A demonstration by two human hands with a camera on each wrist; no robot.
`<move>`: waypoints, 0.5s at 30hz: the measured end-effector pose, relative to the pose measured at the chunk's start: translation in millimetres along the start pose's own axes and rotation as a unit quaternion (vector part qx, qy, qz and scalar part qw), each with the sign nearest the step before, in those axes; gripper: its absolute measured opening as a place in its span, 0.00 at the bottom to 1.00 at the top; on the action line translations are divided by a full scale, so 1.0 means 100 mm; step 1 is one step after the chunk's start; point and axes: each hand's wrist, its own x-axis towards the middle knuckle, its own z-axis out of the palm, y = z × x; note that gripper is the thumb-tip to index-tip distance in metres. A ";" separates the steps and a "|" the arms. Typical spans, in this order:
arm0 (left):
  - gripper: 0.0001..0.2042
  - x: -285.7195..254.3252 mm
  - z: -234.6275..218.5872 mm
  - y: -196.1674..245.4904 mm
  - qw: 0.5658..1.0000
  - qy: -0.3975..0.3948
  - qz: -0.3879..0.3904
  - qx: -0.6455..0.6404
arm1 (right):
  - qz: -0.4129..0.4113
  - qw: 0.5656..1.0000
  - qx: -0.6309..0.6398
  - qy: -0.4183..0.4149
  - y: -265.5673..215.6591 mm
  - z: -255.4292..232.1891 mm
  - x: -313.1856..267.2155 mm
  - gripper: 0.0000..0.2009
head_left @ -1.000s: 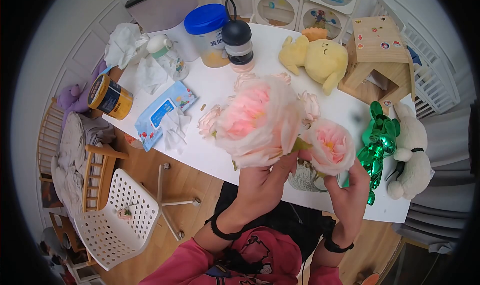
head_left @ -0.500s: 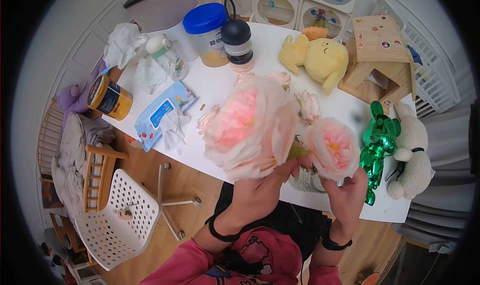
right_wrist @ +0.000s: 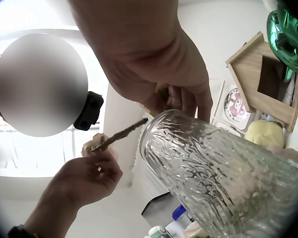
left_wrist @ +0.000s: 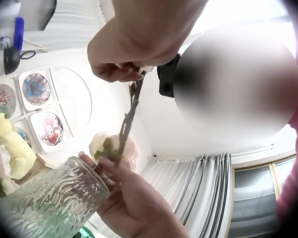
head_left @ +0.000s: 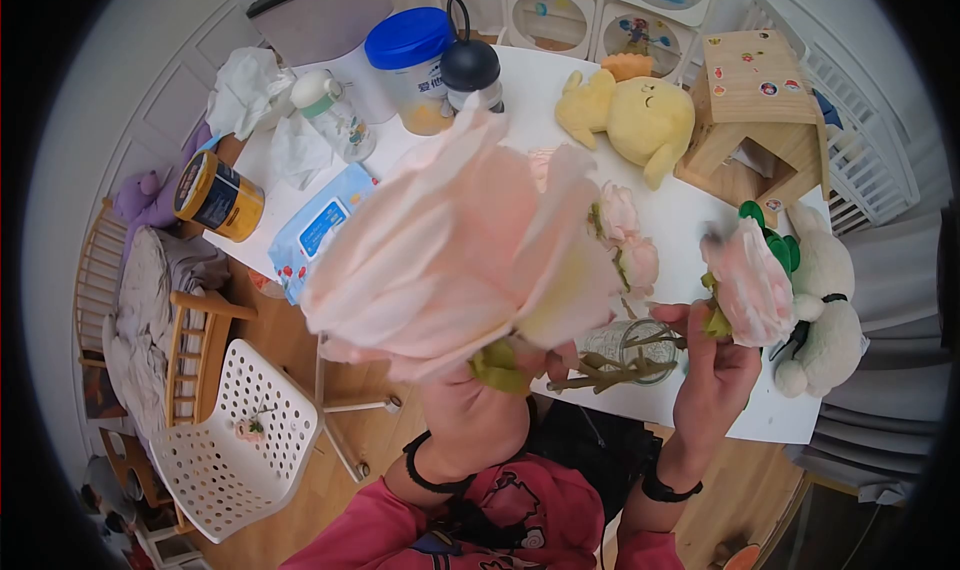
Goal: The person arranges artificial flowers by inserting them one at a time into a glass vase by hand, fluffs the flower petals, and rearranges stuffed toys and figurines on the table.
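While the white table (head_left: 695,230) is standing on a wooden floor (head_left: 280,315) near a perforated chair (head_left: 205,475), a yellow plush toy (head_left: 650,120) and a small wooden house (head_left: 755,90) are sitting towards its far side. The left hand (head_left: 475,418) is curling its fingers round the large rose (head_left: 450,255) just below the bloom; the right hand (head_left: 712,390) is pinching the smaller rose (head_left: 750,285) beneath its head, beside the glass vase (right_wrist: 223,173).

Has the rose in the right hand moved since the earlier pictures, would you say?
Yes, the rose has moved rightward in the head view, now hiding most of the green figure.
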 end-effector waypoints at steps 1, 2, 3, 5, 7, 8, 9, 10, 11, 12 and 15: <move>0.14 -0.02 -0.01 -0.04 0.999 0.015 0.023 0.024 | 0.011 1.000 -0.018 -0.006 -0.02 -0.01 0.00 0.10; 0.14 -0.03 -0.01 -0.06 0.997 0.029 0.046 0.047 | 0.021 0.999 -0.037 -0.013 -0.04 -0.02 0.00 0.10; 0.14 -0.03 -0.01 -0.06 0.997 0.029 0.046 0.047 | 0.021 0.999 -0.037 -0.013 -0.04 -0.02 0.00 0.10; 0.10 0.00 0.00 -0.08 0.994 -0.026 0.022 0.107 | 0.001 1.000 -0.017 -0.009 -0.05 0.00 0.00 0.11; 0.08 0.00 -0.08 -0.22 0.981 -0.057 0.079 0.170 | -0.001 1.000 -0.017 -0.009 -0.03 -0.01 0.00 0.11; 0.07 0.00 -0.11 -0.27 0.959 -0.088 0.135 0.231 | -0.003 1.000 -0.017 -0.009 -0.03 -0.01 0.00 0.11; 0.07 -0.01 -0.10 -0.29 0.960 -0.089 0.135 0.231 | -0.002 1.000 -0.018 -0.008 -0.02 -0.01 0.00 0.11; 0.08 0.00 -0.06 -0.29 0.966 -0.081 0.072 0.233 | -0.008 1.000 -0.016 -0.003 -0.02 0.00 0.00 0.11; 0.12 0.00 -0.02 -0.30 0.969 -0.073 0.010 0.235 | -0.013 1.000 -0.015 0.001 -0.02 0.00 0.00 0.11; 0.12 0.02 0.00 -0.33 0.969 -0.073 0.010 0.235 | -0.013 1.000 -0.015 0.002 -0.01 0.00 -0.01 0.11; 0.12 0.04 0.01 -0.41 0.956 -0.109 0.036 0.271 | -0.017 1.000 0.008 0.005 0.02 -0.02 -0.01 0.13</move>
